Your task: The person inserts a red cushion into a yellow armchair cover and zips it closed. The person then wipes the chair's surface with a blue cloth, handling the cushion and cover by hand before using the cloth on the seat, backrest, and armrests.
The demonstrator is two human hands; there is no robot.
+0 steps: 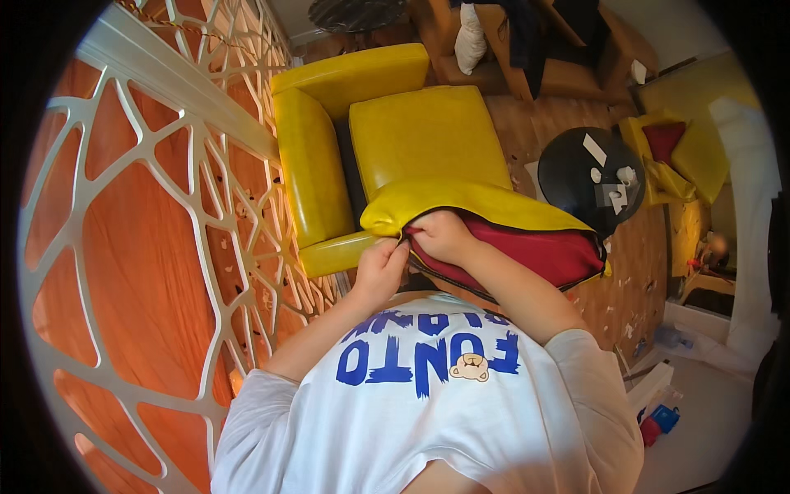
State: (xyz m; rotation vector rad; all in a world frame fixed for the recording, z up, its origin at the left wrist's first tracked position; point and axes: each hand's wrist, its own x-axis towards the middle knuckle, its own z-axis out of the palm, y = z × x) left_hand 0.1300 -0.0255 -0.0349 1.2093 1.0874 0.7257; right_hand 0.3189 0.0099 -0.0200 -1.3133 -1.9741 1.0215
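A yellow leather-look cushion cover is held in front of my body, its long side gaping along a dark zipper edge. Inside it sits a red inner cushion, exposed through the opening. My left hand pinches the cover's edge at the left corner of the opening. Just to its right, my right hand reaches into that corner with curled fingers and grips the red fabric. The cover hides part of its fingertips. Beyond the cushion stands a yellow armchair with a seat pad.
A white lattice partition runs along the left. A round black table with cups and papers stands at right, near another yellow chair. Brown seating with a white pillow is at the back. Scraps litter the wooden floor.
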